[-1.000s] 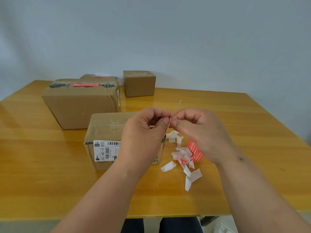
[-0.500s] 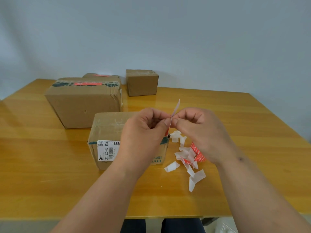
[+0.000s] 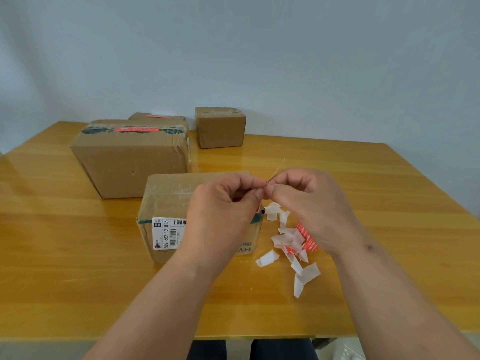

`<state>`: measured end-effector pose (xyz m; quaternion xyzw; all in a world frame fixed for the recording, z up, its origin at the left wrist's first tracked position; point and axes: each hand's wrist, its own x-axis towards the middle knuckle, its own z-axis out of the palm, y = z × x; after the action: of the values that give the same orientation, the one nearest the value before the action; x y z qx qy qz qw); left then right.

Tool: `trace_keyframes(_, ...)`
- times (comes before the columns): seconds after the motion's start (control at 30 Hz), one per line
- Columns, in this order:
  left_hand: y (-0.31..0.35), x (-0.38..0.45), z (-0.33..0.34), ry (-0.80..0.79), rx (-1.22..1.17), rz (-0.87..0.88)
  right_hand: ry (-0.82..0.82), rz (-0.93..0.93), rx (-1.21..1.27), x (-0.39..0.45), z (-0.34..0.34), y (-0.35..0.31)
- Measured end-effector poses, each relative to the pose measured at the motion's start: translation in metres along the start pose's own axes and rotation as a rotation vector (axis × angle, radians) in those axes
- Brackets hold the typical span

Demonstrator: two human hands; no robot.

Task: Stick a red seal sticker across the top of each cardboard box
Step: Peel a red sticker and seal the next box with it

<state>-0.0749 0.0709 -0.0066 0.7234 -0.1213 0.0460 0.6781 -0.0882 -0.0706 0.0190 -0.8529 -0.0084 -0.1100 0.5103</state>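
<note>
My left hand [image 3: 223,211] and my right hand [image 3: 309,203] meet fingertip to fingertip above the near cardboard box [image 3: 168,201], both pinching a thin seal sticker [image 3: 277,170] seen edge-on; its tip sticks up past my right fingers. The near box carries a white barcode label and no red strip on the visible part of its top. A larger box [image 3: 130,159] behind it has a red sticker [image 3: 137,129] across its top. Behind that, a low box [image 3: 155,116] also shows red on top. A small plain box [image 3: 220,128] stands at the back.
White backing scraps [image 3: 288,237] lie scattered right of the near box, with a red sticker stack [image 3: 307,241] partly under my right hand. The wooden table [image 3: 376,203] ends at a near edge below my forearms. A grey wall stands behind.
The sticker between my fingers has turned more edge-on and looks thinner. The view has shifted slightly; the hands stay pinched together over the near box.
</note>
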Motion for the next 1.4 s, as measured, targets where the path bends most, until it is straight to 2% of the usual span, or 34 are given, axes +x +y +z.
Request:
trace_keyframes(0.5,0.003,0.0,-0.002,0.006,-0.009,-0.046,0.003,-0.044,-0.03,0.002,0.003,0.001)
trace_keyframes(0.97,0.014,0.005,-0.009,-0.009,0.259,-0.043,-0.054,-0.159,-0.167,0.001,0.001,-0.002)
trace_keyframes(1.4,0.02,0.004,-0.005,-0.029,0.255,-0.07,-0.028,-0.192,-0.258,0.001,-0.001,0.004)
